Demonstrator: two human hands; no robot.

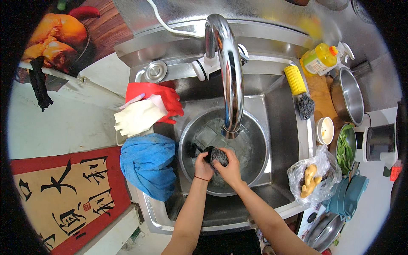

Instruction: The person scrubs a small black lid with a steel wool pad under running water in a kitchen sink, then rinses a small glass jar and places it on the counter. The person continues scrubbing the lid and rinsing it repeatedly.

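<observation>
Both hands are over a round metal basin [265, 159] standing in the stainless steel sink [280, 178]. My left hand [203, 166] grips a small black object [208, 153] that I cannot identify. In my right hand [230, 165] is a dark grey scouring pad [220, 157], pressed against the black object. Water and some clear or pale flat items, too unclear to name, lie in the basin. The curved chrome faucet [234, 79] reaches over it, its outlet just above my hands.
A blue towel [148, 162], a cream glove [140, 116] and red gloves [169, 98] hang on the left rim. Along the right are a yellow ribbed sponge [295, 79], a steel wool ball [306, 106], a white bowl [325, 130] and ginger in a plastic bag [309, 181].
</observation>
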